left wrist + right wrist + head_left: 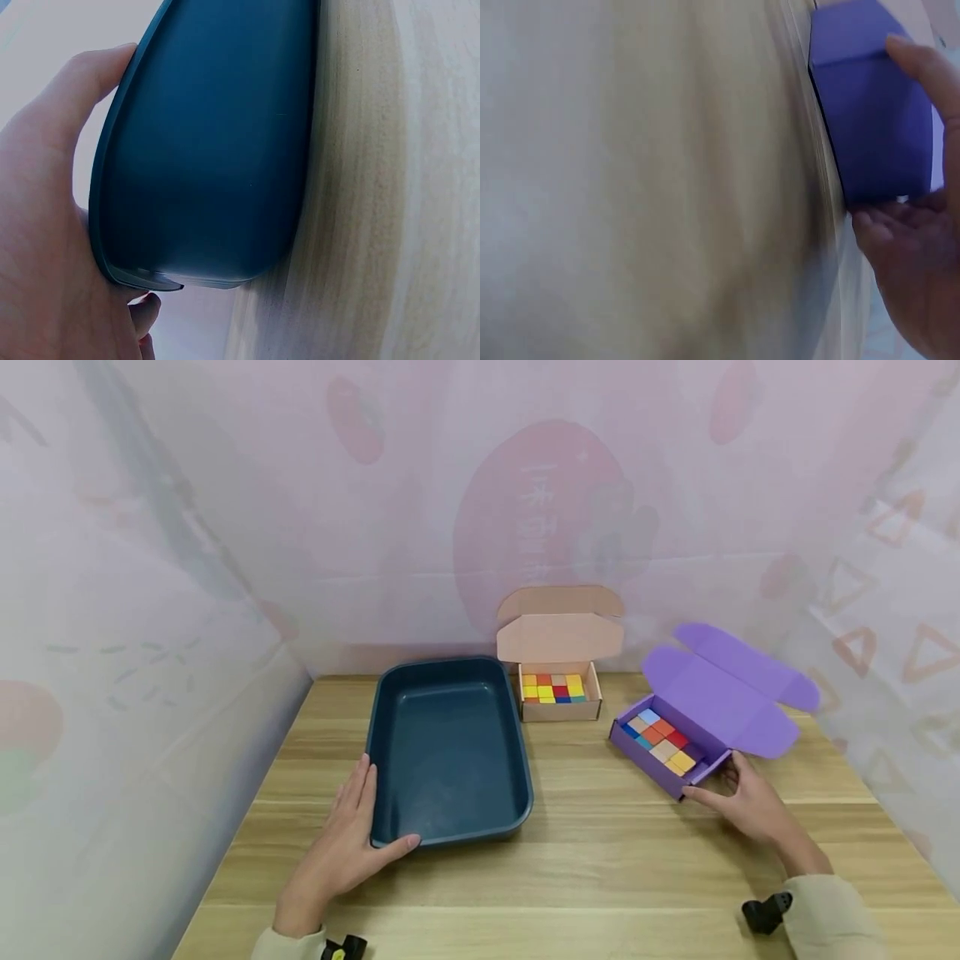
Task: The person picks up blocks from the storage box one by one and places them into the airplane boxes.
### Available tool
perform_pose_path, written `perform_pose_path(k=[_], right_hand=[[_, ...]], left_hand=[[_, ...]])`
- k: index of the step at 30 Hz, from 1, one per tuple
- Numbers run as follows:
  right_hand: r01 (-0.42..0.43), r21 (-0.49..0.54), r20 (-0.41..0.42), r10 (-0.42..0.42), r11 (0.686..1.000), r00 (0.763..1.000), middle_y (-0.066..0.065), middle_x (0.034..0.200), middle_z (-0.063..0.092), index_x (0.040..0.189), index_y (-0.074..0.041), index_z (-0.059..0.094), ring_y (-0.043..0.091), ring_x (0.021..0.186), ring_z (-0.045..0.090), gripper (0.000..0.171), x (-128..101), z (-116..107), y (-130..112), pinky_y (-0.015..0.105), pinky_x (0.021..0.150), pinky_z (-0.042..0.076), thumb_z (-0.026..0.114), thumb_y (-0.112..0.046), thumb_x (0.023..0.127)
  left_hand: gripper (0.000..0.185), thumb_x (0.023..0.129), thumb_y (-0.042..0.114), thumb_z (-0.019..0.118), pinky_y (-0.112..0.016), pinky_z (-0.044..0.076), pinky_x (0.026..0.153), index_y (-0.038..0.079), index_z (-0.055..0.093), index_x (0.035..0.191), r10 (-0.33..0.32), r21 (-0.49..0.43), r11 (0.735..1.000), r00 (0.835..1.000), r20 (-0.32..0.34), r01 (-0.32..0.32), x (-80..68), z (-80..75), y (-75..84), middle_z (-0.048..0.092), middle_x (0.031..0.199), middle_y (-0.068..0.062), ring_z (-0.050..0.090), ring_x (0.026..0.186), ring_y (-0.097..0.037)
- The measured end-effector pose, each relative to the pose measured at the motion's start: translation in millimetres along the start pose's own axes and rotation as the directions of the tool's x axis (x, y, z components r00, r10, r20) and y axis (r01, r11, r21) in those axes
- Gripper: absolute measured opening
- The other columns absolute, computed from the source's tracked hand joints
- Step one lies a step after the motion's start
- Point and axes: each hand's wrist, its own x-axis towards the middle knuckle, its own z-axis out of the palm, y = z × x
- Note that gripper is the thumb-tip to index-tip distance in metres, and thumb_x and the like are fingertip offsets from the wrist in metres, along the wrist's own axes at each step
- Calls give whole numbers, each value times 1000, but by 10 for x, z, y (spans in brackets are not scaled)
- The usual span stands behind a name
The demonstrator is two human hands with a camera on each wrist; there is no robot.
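A dark blue empty tray (450,752) lies on the wooden table. My left hand (360,827) rests at its near-left corner, fingers straight along the left wall and thumb along the front rim. The left wrist view shows the tray (210,150) close up against my left hand (45,225). An open purple box (667,768) with several coloured blocks sits to the right, its lid folded back. My right hand (731,793) grips the box's near corner between thumb and curled fingers. The right wrist view shows the purple box (870,112) held by that right hand (907,247).
An open pink box (558,706) of coloured cubes stands behind the tray, near the back edge of the table (600,877). Sheer patterned curtains close in the back and both sides. A black wrist mount (765,914) shows by my right sleeve.
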Motion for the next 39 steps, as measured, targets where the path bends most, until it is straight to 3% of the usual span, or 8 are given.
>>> perform_pose_path(k=[4, 9, 11, 15, 21, 25, 31, 39], right_hand=[[11, -17, 91, -10, 1000, 996, 40, 167, 22, 167, 6, -1, 60, 152, 31, 111, 77, -195, 87, 59, 119, 38, 74, -40, 99], [17, -50, 102, -11, 999, 995, 44, 165, 21, 165, 8, -5, 65, 150, 26, 113, 128, -191, 18, 70, 120, 34, 72, -42, 100], [-9, -64, 64, 13, 998, 998, 47, 163, 22, 164, 11, -6, 67, 148, 27, 119, 104, -79, -43, 79, 115, 29, 74, -46, 98], [-68, -81, -89, 60, 994, 994, 43, 157, 36, 164, 9, 8, 61, 141, 41, 117, 72, 204, -187, 77, 112, 36, 76, -55, 94], [-187, -31, -310, 168, 982, 936, 38, 144, 52, 153, 10, 35, 56, 129, 54, 98, 120, 435, -331, 70, 107, 45, 74, -57, 94], [-223, -36, -348, 197, 974, 916, 40, 139, 57, 147, 12, 41, 57, 126, 56, 89, 168, 431, -295, 67, 104, 48, 74, -53, 96], [-179, -63, -346, 147, 982, 927, 40, 137, 60, 145, 10, 47, 57, 125, 58, 82, 306, 308, -159, 67, 103, 49, 74, -51, 97], [-42, -72, -290, 19, 996, 957, 37, 134, 64, 144, 9, 53, 49, 122, 62, 80, 519, 36, 107, 61, 98, 52, 75, -51, 96]], left_hand=[[126, 87, 73, 70, -71, 14, 129, 3, 5, 170, -3, 1, 1000, 1000, 0, 3, 5, 6, 3, -6, 180, -13, 5, 166, -42], [126, 87, 72, 71, -70, 13, 130, 3, 5, 170, -7, -8, 1000, 1000, 0, 7, 7, 9, -6, -7, 180, -12, 4, 166, -41], [126, 87, 70, 72, -70, 13, 130, 3, 4, 170, -6, -14, 1000, 1000, -1, 6, -3, 21, -12, -7, 180, -12, 3, 166, -41], [126, 87, 69, 73, -70, 13, 129, 4, 4, 170, 5, -17, 1000, 1000, -13, -5, 4, 20, -21, -7, 180, -12, 3, 166, -41], [126, 87, 70, 73, -71, 13, 129, 3, 5, 169, 4, -10, 1000, 1000, -23, -4, 8, 28, -29, -7, 180, -12, 4, 166, -41], [126, 87, 68, 74, -70, 12, 130, 4, 5, 170, -4, -14, 1000, 1000, -13, 4, 4, 50, -24, -7, 180, -11, 3, 166, -40], [124, 88, 67, 74, -69, 10, 131, 3, 6, 169, 3, -28, 1000, 1000, -18, -3, -1, 46, 0, -7, 180, -13, 3, 166, -42], [126, 87, 73, 71, -70, 13, 130, 4, 5, 170, -4, -3, 1000, 1000, -17, 4, 1, 53, -8, -5, 180, -12, 4, 166, -40]])
